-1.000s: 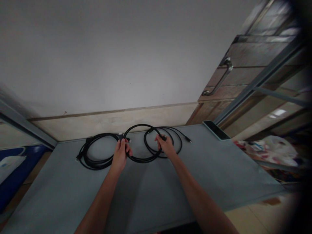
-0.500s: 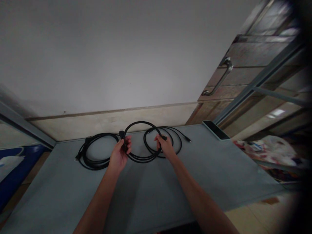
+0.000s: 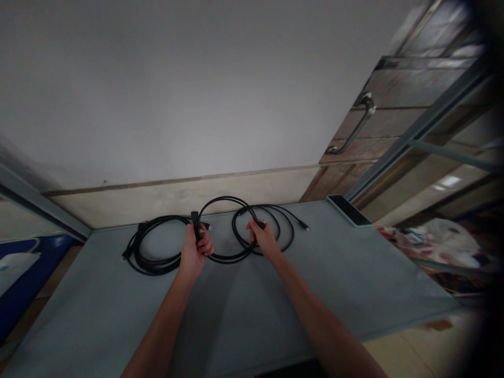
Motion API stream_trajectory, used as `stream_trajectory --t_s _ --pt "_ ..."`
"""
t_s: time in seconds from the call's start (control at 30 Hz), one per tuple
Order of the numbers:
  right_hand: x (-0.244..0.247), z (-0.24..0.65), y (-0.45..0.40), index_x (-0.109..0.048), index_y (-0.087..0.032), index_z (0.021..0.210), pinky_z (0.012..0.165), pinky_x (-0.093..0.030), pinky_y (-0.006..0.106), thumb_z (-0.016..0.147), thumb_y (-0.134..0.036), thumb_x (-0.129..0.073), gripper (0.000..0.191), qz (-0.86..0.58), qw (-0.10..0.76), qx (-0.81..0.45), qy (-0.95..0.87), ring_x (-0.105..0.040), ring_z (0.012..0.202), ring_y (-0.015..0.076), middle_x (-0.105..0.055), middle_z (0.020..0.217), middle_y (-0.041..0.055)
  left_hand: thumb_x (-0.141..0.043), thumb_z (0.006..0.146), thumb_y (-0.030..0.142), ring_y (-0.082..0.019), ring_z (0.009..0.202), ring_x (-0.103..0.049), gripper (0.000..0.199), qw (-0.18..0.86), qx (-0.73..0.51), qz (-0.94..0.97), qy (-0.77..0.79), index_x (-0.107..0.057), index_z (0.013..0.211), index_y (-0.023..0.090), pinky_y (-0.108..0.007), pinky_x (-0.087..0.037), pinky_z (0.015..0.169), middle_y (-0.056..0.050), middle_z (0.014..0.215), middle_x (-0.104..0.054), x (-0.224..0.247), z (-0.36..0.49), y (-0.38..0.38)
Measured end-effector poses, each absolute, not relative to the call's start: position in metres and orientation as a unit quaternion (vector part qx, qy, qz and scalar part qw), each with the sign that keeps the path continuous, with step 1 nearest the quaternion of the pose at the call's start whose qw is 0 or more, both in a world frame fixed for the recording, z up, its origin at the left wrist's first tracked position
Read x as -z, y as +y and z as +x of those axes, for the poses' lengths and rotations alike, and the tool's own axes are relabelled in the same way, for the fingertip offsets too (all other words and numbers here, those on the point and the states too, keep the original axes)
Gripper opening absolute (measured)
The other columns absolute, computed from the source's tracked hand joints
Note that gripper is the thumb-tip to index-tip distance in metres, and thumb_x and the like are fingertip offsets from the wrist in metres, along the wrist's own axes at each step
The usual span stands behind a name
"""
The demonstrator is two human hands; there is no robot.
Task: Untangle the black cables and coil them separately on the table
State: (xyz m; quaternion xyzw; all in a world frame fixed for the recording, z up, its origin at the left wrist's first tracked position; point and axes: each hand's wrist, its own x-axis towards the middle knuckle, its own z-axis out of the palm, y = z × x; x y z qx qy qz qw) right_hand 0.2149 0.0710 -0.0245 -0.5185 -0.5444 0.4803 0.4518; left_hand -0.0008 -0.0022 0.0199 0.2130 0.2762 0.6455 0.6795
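A looped black cable with a smooth round jacket (image 3: 228,198) is held up between the person's two hands, above the middle of the far half of a flat grey-blue surface (image 3: 244,315); the left hand (image 3: 193,249) is closed around the loop's left side, with a dark rectangular plug (image 3: 194,216) standing up just above its thumb; the right hand (image 3: 263,239) is gripping the loop's right side, its fingers curled around the strands; a small dark connector with a pale tip (image 3: 207,227) shows just beside the left hand's fingers, though which cable it belongs to cannot be told.

To the left of the held loop lies a thick, many-turned coil of black cable (image 3: 157,266), partly hidden by the left hand; to the right lies a looser, thinner coil of black cable (image 3: 292,231), partly behind the right hand, one end running out to a black plug (image 3: 303,225); near the surface's far right corner, well apart from the hands, rests a flat rectangular object with a dark face and pale green edge (image 3: 348,210); a plain pale grey wall (image 3: 197,105) rises behind.
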Motion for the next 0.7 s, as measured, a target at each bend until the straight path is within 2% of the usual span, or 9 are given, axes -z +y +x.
stream_trajectory --t_s 0.17,0.33,0.53,0.7 --pt "0.0252 0.2102 0.0678 -0.058 -0.020 0.073 0.039 -0.036 0.026 0.082 -0.072 -0.049 0.054 -0.522 0.447 -0.492 -0.534 -0.042 0.038 0.0119 -0.048 0.045 -0.0023 -0.057 0.086 0.040 -0.006 0.043 -0.025 0.026 0.659 -0.684 0.177 0.256 -0.054 0.075 0.016 -0.021 -0.022 0.042 0.007 0.056 -0.026 -0.0188 -0.0055 -0.0013" --pt "0.0245 0.2101 0.0667 -0.058 -0.020 0.072 0.038 -0.037 0.026 0.082 -0.073 -0.048 0.055 -0.514 0.454 -0.501 -0.528 -0.043 0.039 0.0122 -0.047 0.046 -0.0024 -0.059 0.083 0.025 -0.006 0.046 -0.030 0.012 0.661 -0.697 0.142 0.239 -0.056 0.079 0.014 -0.020 -0.025 0.042 0.006 0.059 -0.030 -0.0150 -0.0046 0.0004" --pt "0.0255 0.2105 0.0672 -0.058 -0.020 0.074 0.036 -0.036 0.025 0.081 -0.075 -0.050 0.056 -0.506 0.455 -0.519 -0.517 -0.043 0.039 0.0122 -0.047 0.046 -0.0023 -0.061 0.087 0.027 -0.006 0.051 -0.034 0.013 0.654 -0.708 0.140 0.228 -0.057 0.087 0.015 -0.020 -0.032 0.047 0.004 0.064 -0.034 -0.0135 -0.0032 0.0002" --pt "0.0230 0.2118 0.0670 -0.057 -0.021 0.073 0.036 -0.034 0.024 0.080 -0.076 -0.049 0.056 -0.509 0.463 -0.515 -0.511 -0.044 0.039 0.0120 -0.047 0.046 -0.0026 -0.061 0.089 0.031 -0.007 0.054 -0.036 0.016 0.661 -0.699 0.160 0.221 -0.055 0.085 0.016 -0.020 -0.034 0.049 0.004 0.067 -0.036 -0.0176 -0.0001 -0.0026"
